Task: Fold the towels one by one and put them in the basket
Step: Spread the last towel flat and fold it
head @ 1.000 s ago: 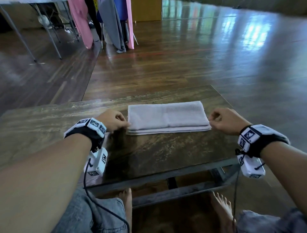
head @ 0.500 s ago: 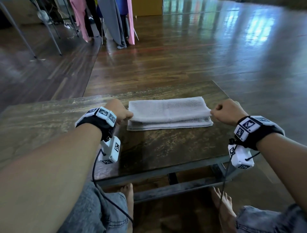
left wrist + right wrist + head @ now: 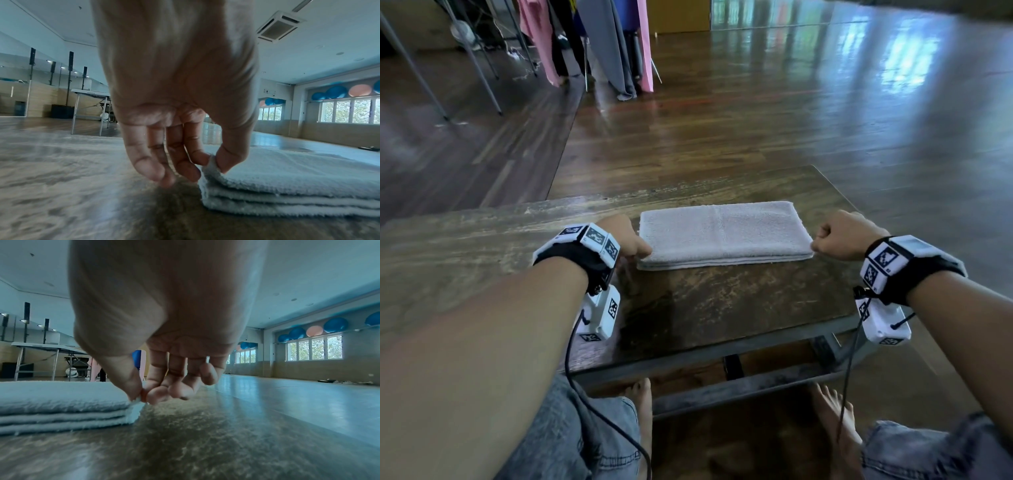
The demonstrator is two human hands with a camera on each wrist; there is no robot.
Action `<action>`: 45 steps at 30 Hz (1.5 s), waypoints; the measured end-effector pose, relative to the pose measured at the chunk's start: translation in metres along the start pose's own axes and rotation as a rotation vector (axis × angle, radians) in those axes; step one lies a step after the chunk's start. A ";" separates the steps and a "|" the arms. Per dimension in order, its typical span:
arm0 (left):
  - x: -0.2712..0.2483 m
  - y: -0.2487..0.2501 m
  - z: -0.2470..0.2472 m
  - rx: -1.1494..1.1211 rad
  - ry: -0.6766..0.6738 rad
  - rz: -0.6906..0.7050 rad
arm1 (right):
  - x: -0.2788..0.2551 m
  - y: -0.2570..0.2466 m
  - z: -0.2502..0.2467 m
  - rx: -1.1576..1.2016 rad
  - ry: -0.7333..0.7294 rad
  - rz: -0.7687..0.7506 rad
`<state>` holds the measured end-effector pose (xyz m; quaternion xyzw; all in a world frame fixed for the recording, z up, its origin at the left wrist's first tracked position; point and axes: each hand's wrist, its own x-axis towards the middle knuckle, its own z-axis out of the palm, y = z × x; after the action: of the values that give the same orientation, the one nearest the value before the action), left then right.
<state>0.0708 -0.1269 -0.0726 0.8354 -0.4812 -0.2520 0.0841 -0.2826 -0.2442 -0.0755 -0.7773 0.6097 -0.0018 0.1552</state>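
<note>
A pale grey towel [image 3: 722, 233] lies folded into a long flat stack on the dark wooden table [image 3: 722, 308]. My left hand [image 3: 630, 240] pinches the top layer's near-left corner between thumb and forefinger; the left wrist view shows the towel [image 3: 287, 175] in several layers under that pinch [image 3: 211, 160]. My right hand [image 3: 825, 240] pinches the top layer at the near-right corner, as the right wrist view shows at the towel [image 3: 61, 399] edge [image 3: 141, 394]. No basket is in view.
The table's right edge [image 3: 852, 212] runs close beside my right hand, its front edge [image 3: 705, 356] above my knees and bare feet. Hanging cloths on a rack [image 3: 602, 48] and folding-table legs [image 3: 410, 68] stand far back left on the wooden floor.
The top layer, lifted half a second ago at both near corners, now lies flat on the stack. Both hands have kept their pinch on the corners.
</note>
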 end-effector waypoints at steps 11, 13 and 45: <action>-0.013 0.053 0.017 0.235 -0.055 0.479 | -0.001 -0.023 0.018 -0.024 0.042 -0.538; -0.012 0.054 0.029 0.284 -0.048 0.499 | -0.003 -0.030 0.024 -0.050 0.035 -0.523; -0.013 0.067 0.053 0.369 -0.022 0.639 | -0.023 -0.078 0.033 -0.074 -0.133 -0.602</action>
<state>-0.0122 -0.1458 -0.0879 0.6413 -0.7560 -0.1310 0.0011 -0.2078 -0.1982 -0.0836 -0.9264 0.3403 0.0254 0.1590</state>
